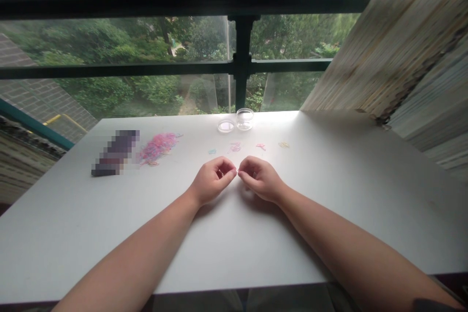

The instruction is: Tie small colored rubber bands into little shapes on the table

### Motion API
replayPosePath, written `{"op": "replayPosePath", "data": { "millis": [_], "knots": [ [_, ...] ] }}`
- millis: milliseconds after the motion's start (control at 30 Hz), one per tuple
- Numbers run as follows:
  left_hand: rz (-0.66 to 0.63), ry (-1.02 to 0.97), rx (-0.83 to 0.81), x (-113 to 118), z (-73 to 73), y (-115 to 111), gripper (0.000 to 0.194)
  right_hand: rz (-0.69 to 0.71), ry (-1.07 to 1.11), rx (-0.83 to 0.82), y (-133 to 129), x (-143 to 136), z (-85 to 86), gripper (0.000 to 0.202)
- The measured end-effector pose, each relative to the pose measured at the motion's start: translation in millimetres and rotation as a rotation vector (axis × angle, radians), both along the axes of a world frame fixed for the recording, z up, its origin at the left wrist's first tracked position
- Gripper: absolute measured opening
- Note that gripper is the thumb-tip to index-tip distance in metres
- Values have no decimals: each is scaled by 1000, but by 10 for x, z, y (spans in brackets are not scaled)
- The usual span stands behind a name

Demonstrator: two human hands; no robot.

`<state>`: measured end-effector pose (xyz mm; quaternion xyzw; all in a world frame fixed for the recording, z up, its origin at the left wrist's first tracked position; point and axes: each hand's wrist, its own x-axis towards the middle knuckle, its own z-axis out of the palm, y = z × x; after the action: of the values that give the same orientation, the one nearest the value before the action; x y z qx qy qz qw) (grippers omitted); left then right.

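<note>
My left hand (pixel 215 179) and my right hand (pixel 261 178) meet fingertip to fingertip over the middle of the white table (pixel 204 253). Both are closed in a pinch on something small and pale pink between them, too small to make out. Just beyond my hands lie little groups of thin pieces: teal (pixel 212 151), pink (pixel 235 146), deeper pink (pixel 261 146) and yellow (pixel 284 145). A larger tangled heap of mostly pink pieces (pixel 160 148) sits to the left.
A clear round container (pixel 244 120) stands near the table's far edge, with a clear round lid (pixel 225 126) beside it. A dark, pixelated object (pixel 116 152) lies at the left. Behind the table are a green-framed window (pixel 241 48) and, at right, a striped curtain (pixel 358 44).
</note>
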<state>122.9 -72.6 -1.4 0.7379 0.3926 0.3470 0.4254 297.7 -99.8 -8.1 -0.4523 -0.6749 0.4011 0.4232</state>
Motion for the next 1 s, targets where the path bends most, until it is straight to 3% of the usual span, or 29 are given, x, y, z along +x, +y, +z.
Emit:
{"op": "replayPosePath", "data": {
  "millis": [767, 1000],
  "knots": [
    [-5, 39, 3, -2, 4, 3, 18, -109, -145, 116, 69, 65, -1, 7],
    [-7, 56, -8, -5, 16, 0, 16, -315, -269, 216, 208, 248, 2, 9]
  ]
}}
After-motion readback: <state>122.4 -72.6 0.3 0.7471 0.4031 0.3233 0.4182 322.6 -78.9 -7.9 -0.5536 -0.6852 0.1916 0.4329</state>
